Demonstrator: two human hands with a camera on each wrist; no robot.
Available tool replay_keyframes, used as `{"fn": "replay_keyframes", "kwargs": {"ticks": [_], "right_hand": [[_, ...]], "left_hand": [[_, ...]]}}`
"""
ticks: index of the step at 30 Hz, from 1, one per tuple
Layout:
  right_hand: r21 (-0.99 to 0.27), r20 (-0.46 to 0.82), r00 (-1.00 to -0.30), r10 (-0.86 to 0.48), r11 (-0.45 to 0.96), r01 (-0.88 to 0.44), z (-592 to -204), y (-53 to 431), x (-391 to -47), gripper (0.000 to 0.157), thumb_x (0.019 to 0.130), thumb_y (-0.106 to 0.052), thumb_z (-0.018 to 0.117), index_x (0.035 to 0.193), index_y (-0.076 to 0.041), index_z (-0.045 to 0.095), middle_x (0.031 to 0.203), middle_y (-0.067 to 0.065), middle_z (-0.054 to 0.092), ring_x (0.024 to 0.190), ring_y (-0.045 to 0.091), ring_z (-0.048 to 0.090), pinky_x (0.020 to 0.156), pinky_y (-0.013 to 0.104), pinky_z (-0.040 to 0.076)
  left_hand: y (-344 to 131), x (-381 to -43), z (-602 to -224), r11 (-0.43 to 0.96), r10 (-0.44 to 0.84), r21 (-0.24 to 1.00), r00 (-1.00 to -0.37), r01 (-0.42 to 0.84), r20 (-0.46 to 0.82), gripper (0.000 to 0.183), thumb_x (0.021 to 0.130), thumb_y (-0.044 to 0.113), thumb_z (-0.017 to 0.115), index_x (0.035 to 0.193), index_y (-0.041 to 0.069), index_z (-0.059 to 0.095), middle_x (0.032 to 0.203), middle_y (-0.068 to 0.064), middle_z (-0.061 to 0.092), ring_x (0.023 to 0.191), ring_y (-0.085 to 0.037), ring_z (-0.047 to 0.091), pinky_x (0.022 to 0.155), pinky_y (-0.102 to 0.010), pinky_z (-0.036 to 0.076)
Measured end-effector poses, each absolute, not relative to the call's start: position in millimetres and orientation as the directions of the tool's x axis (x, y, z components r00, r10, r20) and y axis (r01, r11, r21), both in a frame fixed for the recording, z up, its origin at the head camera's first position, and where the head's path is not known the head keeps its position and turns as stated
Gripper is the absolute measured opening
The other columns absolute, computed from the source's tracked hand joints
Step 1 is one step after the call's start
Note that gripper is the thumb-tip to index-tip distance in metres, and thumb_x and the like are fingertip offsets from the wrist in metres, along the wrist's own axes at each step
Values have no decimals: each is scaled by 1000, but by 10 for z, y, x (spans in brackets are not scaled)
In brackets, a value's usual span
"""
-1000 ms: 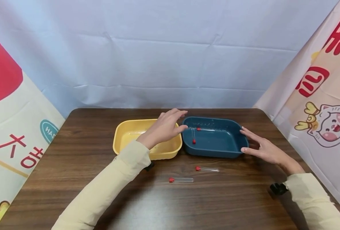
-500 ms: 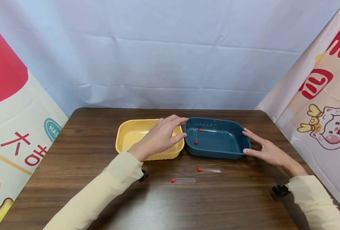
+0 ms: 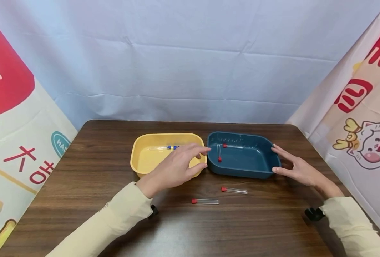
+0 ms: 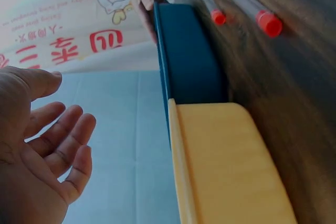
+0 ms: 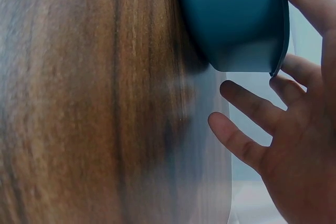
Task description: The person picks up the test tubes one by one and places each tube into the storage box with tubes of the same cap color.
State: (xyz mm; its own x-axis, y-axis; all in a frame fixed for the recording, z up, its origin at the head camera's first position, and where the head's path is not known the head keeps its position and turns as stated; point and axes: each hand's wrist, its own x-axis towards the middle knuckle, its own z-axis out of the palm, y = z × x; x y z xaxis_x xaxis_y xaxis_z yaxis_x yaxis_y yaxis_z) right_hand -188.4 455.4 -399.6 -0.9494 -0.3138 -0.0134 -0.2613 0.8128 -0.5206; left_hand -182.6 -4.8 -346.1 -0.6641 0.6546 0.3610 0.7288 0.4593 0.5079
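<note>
My left hand [image 3: 177,166] hangs over the right part of the yellow tray [image 3: 141,169], with nothing between its loosely bent fingers. In the left wrist view this hand [image 4: 47,145] is above the rim of the tray. Inside the yellow tray lie blue-capped test tubes [image 3: 160,147], partly hidden by the hand. My right hand [image 3: 294,167] touches the right end of the dark blue tray [image 3: 241,173], thumb and fingertips at its rim. That tray contains two red-capped test tubes [image 3: 233,146]. Two more red-capped tubes, a nearer one [image 3: 206,201] and a farther one [image 3: 234,190], lie before the trays.
Both trays stand side by side toward the back of the brown wooden table [image 3: 241,228]. A pale cloth [image 3: 190,71] hangs behind the table, with printed cloths [image 3: 363,135] at the sides.
My left hand has drawn back toward me and lower over the yellow tray, uncovering blue caps. The right hand stays at the blue tray. The head view has shifted slightly.
</note>
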Motion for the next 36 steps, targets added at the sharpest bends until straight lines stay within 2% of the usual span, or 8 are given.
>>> {"fn": "replay_keyframes", "kwargs": {"ticks": [5,10,20,36], "right_hand": [[-510,-18,-950,-312,820,-259,-3988,4555,-1885,81,100,-32,70,165,-12,26,170,18,17,144,57,30,99,80,34],[-513,-12,-949,-315,816,-265,-3984,4556,-1865,81,101,-30,70,165,-11,26,170,19,18,143,57,31,99,79,35],[-513,-3,-944,-329,811,-281,-3981,4534,-1871,80,101,-29,70,165,-8,26,170,21,18,141,57,35,99,75,40],[-522,-5,-946,-324,808,-274,-3994,4540,-1878,80,101,-29,69,165,-9,26,170,20,17,142,57,33,99,76,39]], "left_hand": [[-87,-1726,-3526,429,680,549,-657,717,326,41,102,25,70,140,13,64,117,2,67,102,-9,62,87,-29,54],[-114,-1612,-3627,430,693,610,-676,665,249,32,101,24,71,132,15,69,110,8,68,95,-5,62,80,-25,53],[-108,-1420,-3740,428,696,658,-690,620,198,26,101,23,70,126,15,73,96,15,66,88,2,60,79,-20,52],[26,-1368,-4044,545,615,651,-780,528,118,19,97,19,74,116,16,77,98,14,69,83,3,59,74,-22,50]]}}
